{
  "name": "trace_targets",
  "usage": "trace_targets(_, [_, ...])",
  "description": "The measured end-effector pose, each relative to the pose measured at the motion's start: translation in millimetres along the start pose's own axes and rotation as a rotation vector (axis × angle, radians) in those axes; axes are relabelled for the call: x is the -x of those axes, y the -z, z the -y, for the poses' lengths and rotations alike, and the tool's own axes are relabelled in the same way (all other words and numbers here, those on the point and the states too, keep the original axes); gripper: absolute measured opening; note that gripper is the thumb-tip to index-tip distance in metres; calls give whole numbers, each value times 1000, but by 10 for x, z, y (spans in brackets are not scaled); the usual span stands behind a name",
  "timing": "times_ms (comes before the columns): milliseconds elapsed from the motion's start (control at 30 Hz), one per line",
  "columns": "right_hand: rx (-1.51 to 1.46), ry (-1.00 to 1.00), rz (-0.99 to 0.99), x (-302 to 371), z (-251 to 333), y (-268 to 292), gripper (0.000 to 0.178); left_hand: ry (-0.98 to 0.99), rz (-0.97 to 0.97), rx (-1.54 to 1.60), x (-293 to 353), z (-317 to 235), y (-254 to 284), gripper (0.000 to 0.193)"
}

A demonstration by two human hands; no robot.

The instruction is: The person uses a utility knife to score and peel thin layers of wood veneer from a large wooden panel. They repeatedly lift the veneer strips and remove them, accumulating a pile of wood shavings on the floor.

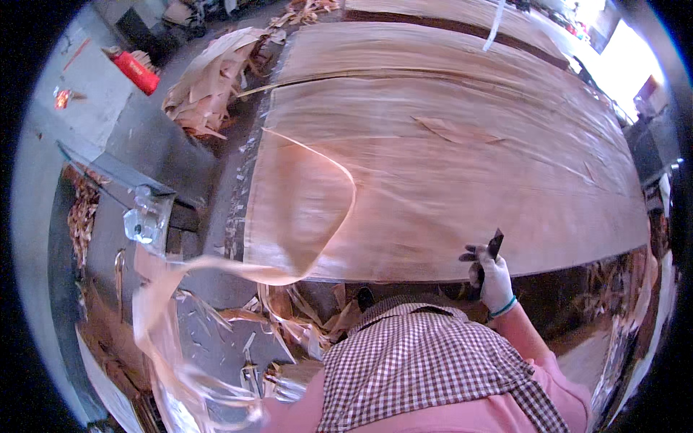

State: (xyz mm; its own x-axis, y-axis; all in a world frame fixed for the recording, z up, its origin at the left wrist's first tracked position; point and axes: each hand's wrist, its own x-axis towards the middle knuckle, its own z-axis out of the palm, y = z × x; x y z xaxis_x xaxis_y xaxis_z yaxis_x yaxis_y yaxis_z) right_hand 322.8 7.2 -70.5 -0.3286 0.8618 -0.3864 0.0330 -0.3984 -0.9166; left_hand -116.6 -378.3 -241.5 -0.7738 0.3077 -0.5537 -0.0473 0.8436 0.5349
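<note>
My right hand [494,278], in a white glove with dark fingertips, is raised over the near edge of a wide wood veneer sheet [447,195]. It grips a short dark flat blade, like a knife [496,244], pointing up. A long thin veneer strip [346,195] arcs up from the sheet's left side and curls down to the lower left, smeared by motion. My left arm, in a pink sleeve [292,400], reaches toward that strip's blurred end. The left hand itself does not show.
Veneer scraps [310,325] litter the floor by the near edge. A heap of torn veneer [213,83] lies beyond the left side. Farther left are a red object [136,72] and a metal stand with a clear-topped device [141,224]. Another veneer stack [447,25] lies behind.
</note>
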Motion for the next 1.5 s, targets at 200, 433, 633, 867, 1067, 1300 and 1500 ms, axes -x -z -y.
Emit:
trace_targets(200, [87, 166, -30, -375, 382, -168, 46, 237, 929, -331, 747, -626, -1243, 39])
trace_targets(433, [2, 333, -23, -1335, 1328, 40, 32, -400, 959, -235, 589, -2183, -878, 30])
trace_targets(633, [-147, 530, -40, -2336, 2474, -183, 39, -410, 920, 348, 972, -3338, -876, 32])
trace_targets(867, [-289, 808, -139, -3571, 3778, -130, 26, -604, 857, 327, 1197, -4174, -1499, 29])
trace_targets(1067, [-22, 742, -201, -4540, 3371, -150, 13, -989, 656, 222, 1085, -4748, -1699, 27])
trace_targets(1300, [53, 177, 506, -3329, 702, -339, 22, -1055, 287, 250, 1111, -6310, -1830, 35])
trace_targets(1500, [10, -287, 651, -1962, 48, -80, 27, -1095, 580, 426, 1869, -7463, -1632, 28])
